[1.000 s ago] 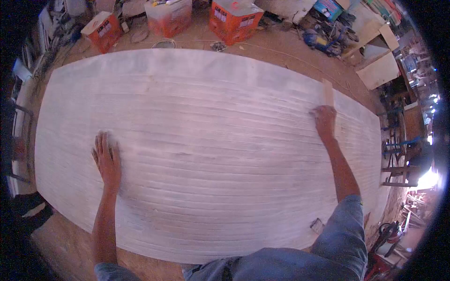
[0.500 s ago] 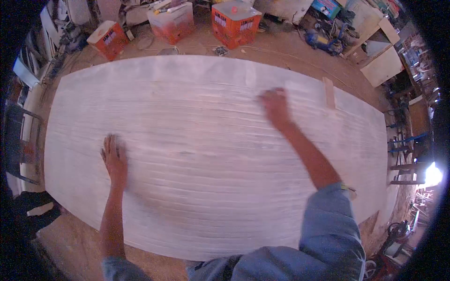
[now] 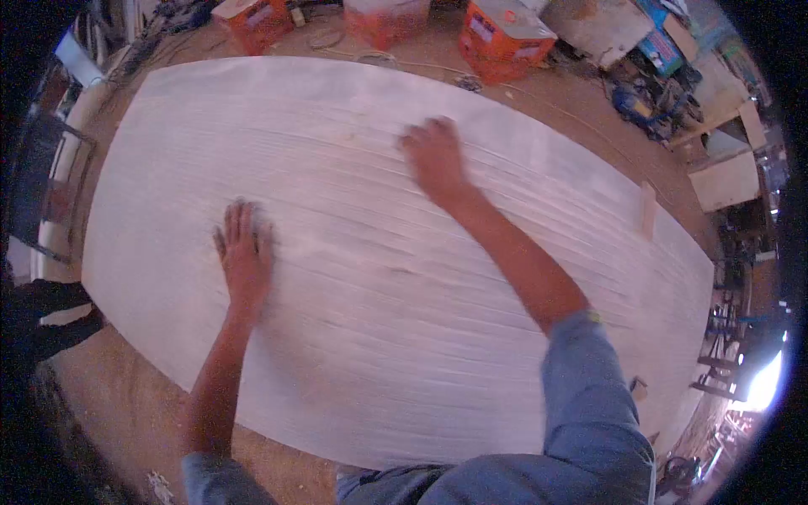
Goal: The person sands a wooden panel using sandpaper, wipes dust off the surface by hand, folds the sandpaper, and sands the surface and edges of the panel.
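Observation:
A large pale board, streaked with long whitish lines, lies flat in front of me. My left hand rests on its left part, palm down with fingers spread. Toward the far edge, my right hand is on or just over the surface with its fingers curled in. Whatever it may hold is hidden beneath the fingers. A small strip of wood lies near the board's far right edge. By my right elbow sits a small dark-and-tan object, too unclear to name.
Orange boxes stand on the floor beyond the board. A blue machine and wooden panels are at the far right. A person's dark-clothed legs show at the left edge. Bright light enters at right.
My right hand has swept left across the board, its fingers still curled. My left hand stays spread on the surface. The whole view has turned and tilted, shifting the background.

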{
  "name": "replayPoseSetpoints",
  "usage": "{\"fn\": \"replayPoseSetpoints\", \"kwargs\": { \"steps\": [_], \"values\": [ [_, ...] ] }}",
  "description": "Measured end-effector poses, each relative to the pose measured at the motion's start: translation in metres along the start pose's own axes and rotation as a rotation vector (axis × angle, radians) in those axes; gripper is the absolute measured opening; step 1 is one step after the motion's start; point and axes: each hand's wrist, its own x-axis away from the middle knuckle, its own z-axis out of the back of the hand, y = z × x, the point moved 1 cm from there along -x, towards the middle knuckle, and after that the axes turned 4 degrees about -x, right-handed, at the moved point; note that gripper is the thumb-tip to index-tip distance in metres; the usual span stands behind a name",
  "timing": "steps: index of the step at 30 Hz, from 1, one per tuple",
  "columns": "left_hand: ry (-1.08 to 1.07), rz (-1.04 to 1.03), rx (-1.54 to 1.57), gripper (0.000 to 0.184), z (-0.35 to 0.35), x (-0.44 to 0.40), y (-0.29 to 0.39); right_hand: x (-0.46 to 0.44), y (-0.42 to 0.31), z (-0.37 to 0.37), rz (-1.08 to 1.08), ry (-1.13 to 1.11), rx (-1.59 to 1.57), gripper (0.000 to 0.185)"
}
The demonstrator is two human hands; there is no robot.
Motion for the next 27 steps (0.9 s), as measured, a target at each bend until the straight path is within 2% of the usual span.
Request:
{"fn": "replayPoseSetpoints", "kwargs": {
  "steps": [3, 5, 6, 8, 9, 10, 11, 12, 13, 14, 15, 16, 17, 19, 21, 23, 24, 25, 26, 27],
  "values": [
    [0.008, -0.032, 0.015, 0.051, 0.002, 0.004, -0.005, -0.074, -0.058, -0.018, 0.061, 0.160, -0.064, 0.017],
    [0.031, -0.034, 0.010, 0.052, 0.009, 0.004, -0.005, -0.092, -0.066, -0.010, 0.099, 0.045, -0.059, 0.016],
    [0.013, -0.021, 0.031, 0.052, 0.011, 0.005, -0.003, -0.080, -0.054, -0.014, 0.098, 0.065, -0.128, 0.015],
    [-0.005, 0.001, 0.063, 0.052, 0.015, 0.005, 0.002, -0.027, -0.011, -0.008, 0.063, 0.061, -0.122, 0.015],
    [0.009, -0.020, 0.077, 0.052, 0.018, 0.007, 0.002, 0.012, 0.014, 0.003, 0.069, 0.048, 0.043, 0.014],
    [0.023, -0.037, 0.087, 0.052, 0.017, 0.008, 0.000, 0.053, 0.047, 0.015, 0.025, -0.146, 0.130, 0.014],
    [0.017, -0.017, 0.087, 0.052, 0.012, 0.010, -0.004, 0.096, 0.075, 0.036, -0.105, -0.186, 0.113, 0.012],
    [0.001, -0.009, 0.053, 0.052, 0.007, 0.008, -0.006, 0.151, 0.120, 0.045, 0.105, 0.061, 0.096, 0.012],
    [-0.013, -0.005, 0.021, 0.052, 0.001, 0.003, -0.007, 0.174, 0.129, 0.085, -0.072, -0.100, 0.079, 0.012],
    [-0.018, 0.008, 0.021, 0.052, -0.001, 0.001, -0.006, 0.201, 0.145, 0.106, -0.056, -0.086, 0.094, 0.012],
    [-0.016, 0.000, 0.026, 0.053, 0.000, 0.000, -0.004, 0.202, 0.138, 0.128, -0.197, -0.241, 0.181, 0.011],
    [-0.014, -0.006, 0.028, 0.054, 0.002, 0.002, -0.005, 0.203, 0.141, 0.123, -0.167, -0.197, 0.162, 0.011],
    [-0.020, 0.012, 0.024, 0.054, 0.004, 0.002, -0.005, 0.193, 0.140, 0.106, -0.150, -0.202, 0.153, 0.011],
    [-0.042, -0.006, 0.030, 0.056, 0.008, -0.001, 0.000, 0.148, 0.115, 0.075, 0.087, -0.138, 0.161, 0.015],
    [-0.040, -0.009, 0.056, 0.057, 0.009, 0.000, -0.002, 0.060, 0.059, 0.029, 0.141, -0.054, 0.132, 0.017],
    [-0.036, -0.006, 0.076, 0.058, 0.006, -0.002, -0.002, -0.043, -0.011, -0.008, 0.043, -0.145, 0.002, 0.021],
    [-0.045, -0.008, 0.083, 0.058, 0.006, -0.002, -0.001, -0.084, -0.042, -0.029, 0.148, 0.052, -0.057, 0.025],
    [-0.049, -0.011, 0.088, 0.058, 0.005, -0.003, -0.005, -0.131, -0.077, -0.048, 0.157, 0.011, -0.012, 0.030],
    [-0.050, -0.017, 0.097, 0.058, 0.010, -0.003, -0.005, -0.162, -0.103, -0.064, 0.202, 0.219, -0.092, 0.024],
    [-0.041, -0.016, 0.086, 0.058, 0.014, -0.002, -0.007, -0.197, -0.128, -0.063, 0.156, 0.034, -0.053, 0.020]
  ]
}}
